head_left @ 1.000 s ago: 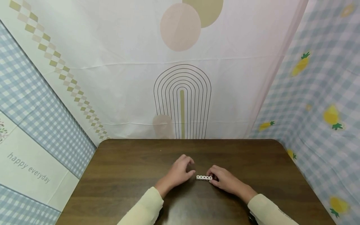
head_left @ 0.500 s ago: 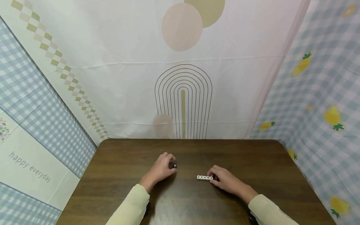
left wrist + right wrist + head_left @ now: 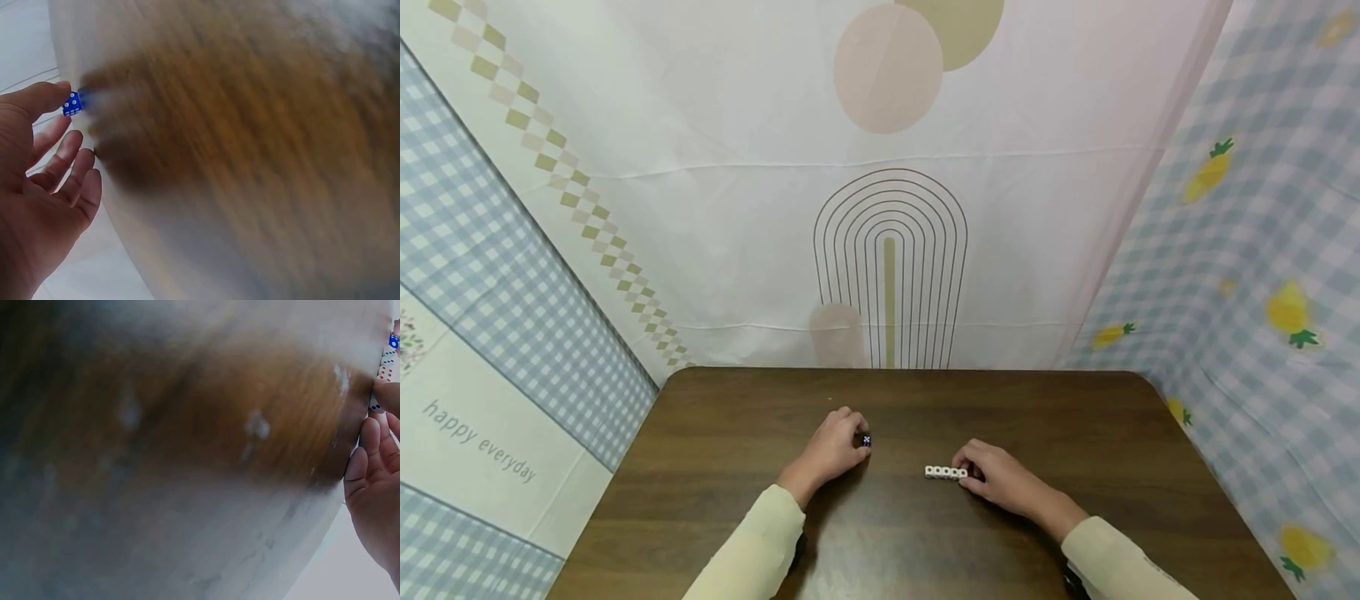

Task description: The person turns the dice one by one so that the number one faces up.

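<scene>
My left hand (image 3: 837, 446) pinches a small blue die (image 3: 72, 103) with white pips between thumb and forefinger, low over the left-centre of the table; its other fingers curl loosely. To the right, a straight row of several white dice (image 3: 945, 472) lies on the table, pips up. My right hand (image 3: 996, 479) holds the row's right end, thumb and forefinger on the last white die (image 3: 375, 404). Red and dark pips show on the dice in the right wrist view, partly covered by the thumb. A gap of bare table separates the blue die from the row.
The brown wooden table (image 3: 880, 542) has rounded far corners. Behind it hangs a pale printed cloth (image 3: 737, 250), with blue checked cloths (image 3: 1210, 275) at the sides.
My left hand has moved left, away from the row's left end, and the blue die has come into sight in its fingers. The right hand and the row have stayed put.
</scene>
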Demonstrator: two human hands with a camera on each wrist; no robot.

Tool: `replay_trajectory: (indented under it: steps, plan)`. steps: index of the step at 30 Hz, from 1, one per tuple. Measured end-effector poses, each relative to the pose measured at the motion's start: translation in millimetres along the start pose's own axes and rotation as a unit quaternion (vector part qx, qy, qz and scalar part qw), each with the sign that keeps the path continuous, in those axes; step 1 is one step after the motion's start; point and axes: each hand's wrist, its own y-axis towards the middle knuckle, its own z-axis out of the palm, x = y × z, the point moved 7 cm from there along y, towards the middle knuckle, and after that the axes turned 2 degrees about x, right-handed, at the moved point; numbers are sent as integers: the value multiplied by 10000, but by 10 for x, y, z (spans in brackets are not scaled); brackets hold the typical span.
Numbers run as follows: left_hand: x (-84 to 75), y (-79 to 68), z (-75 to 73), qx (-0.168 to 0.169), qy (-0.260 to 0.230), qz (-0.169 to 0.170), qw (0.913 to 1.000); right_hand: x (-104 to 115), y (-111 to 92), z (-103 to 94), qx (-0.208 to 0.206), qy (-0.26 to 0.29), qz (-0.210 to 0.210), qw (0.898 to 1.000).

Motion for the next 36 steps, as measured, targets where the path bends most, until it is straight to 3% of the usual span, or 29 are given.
replay_trajectory:
  steps: [6,13,19,33,36]
  plan:
    - [-25,36,10,55,-24,1,10000,-2,-1,-21,-4,2,17,10000]
    - [-60,57,18,29,138,229,9996,17,-7,-38,-108,31,-124,9999]
    - [-88,53,11,-36,118,424,9990,-27,-10,-13,69,91,95,9999]
    - [-173,50,10,-256,528,863,9945,-25,-11,7,108,117,164,9997]
    - [-187,44,26,-172,580,876,9943,-34,-5,9,182,112,239,9995]
